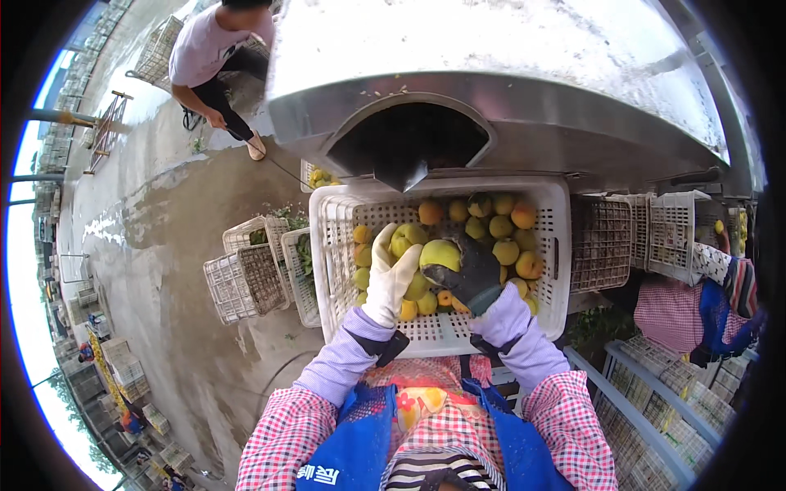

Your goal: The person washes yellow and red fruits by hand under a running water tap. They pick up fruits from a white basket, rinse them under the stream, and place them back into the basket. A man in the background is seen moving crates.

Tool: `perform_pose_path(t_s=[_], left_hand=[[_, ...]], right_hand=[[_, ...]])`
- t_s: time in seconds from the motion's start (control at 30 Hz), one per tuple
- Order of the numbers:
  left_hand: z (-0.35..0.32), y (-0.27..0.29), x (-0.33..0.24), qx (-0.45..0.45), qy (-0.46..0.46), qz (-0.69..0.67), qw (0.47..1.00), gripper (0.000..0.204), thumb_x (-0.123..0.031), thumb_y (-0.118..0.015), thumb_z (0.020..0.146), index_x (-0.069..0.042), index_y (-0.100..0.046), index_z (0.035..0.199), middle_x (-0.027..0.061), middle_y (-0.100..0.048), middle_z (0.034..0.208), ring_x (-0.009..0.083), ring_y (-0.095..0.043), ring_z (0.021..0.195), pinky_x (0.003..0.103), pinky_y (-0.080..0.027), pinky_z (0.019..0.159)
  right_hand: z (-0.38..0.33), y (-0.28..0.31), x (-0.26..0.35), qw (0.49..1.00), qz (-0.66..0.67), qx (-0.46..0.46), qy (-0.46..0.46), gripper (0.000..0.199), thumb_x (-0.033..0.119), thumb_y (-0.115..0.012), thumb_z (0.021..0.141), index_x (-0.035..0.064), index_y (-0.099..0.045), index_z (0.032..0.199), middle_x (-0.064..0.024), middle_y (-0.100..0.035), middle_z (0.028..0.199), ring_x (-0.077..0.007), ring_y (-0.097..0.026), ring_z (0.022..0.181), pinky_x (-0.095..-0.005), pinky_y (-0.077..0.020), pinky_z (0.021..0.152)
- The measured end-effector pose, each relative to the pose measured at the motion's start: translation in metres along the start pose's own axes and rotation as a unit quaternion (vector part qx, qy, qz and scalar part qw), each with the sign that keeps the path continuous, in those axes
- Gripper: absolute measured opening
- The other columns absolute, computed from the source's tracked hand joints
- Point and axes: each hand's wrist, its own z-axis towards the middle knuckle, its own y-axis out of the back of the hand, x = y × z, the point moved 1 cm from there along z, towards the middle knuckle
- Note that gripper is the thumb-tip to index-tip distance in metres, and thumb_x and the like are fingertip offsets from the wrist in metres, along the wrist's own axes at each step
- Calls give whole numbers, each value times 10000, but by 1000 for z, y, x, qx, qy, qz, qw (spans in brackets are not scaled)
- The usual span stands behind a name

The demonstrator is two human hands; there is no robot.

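Observation:
In a white glove, my left hand [385, 282] curves its fingers and thumb round a yellow-green fruit [407, 238] that looks like a peach. A second yellow-green fruit [440, 254] sits in my right hand [476, 274], which wears a dark glove and is closed on it. Both hands are over a white perforated plastic crate [327, 254], side by side. Many similar round fruits, green to orange, lie in the crate, mostly toward its right side and far edge [501, 227]. My hands cover some of them.
Beyond the crate stands a metal machine [557, 114] with a dark opening [409, 135]. More crates [246, 282] stand at left and stacked crates [602, 245] at right. One person [217, 61] walks at far left; another [679, 311] is at right, beside blue-grey rails [655, 401].

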Motion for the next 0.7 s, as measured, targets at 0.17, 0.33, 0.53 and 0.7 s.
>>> perform_pose_path(t_s=[0.17, 0.33, 0.53, 0.7], left_hand=[[-21, 13, -25, 43, 46, -35, 997, 639, -161, -667, 980, -72, -294, 1492, 134, -546, 1355, 255, -619, 1208, 409, -562, 998], [-33, 11, -61, 59, 60, -28, 996, 588, -176, -672, 972, -49, -371, 1462, 108, -527, 1382, 228, -618, 1191, 358, -548, 987], [-49, 24, -103, 46, 11, -47, 998, 742, -209, -734, 921, -89, -322, 1526, 114, -539, 1338, 215, -610, 1147, 335, -555, 914], [-46, 51, -108, 101, -26, -3, 995, 730, -280, -690, 953, -57, -318, 1540, 138, -542, 1358, 222, -604, 1168, 354, -544, 944]], right_hand=[[-26, 10, 51, 982, 29, -66, 173, 855, 338, -844, 696, 67, -516, 1437, -187, -550, 1374, -357, -588, 1224, -430, -486, 1048], [-28, 2, 59, 987, 19, -67, 144, 876, 391, -879, 651, 13, -560, 1373, -214, -539, 1359, -374, -568, 1236, -467, -472, 1053], [20, -8, 90, 903, -183, -312, 233, 703, 488, -850, 650, 18, -633, 1126, -180, -499, 1404, -391, -503, 1255, -530, -438, 1008], [111, -16, 89, 850, -255, -383, 256, 685, 479, -846, 681, 28, -645, 1157, -215, -602, 1268, -351, -585, 1159, -528, -449, 993]])
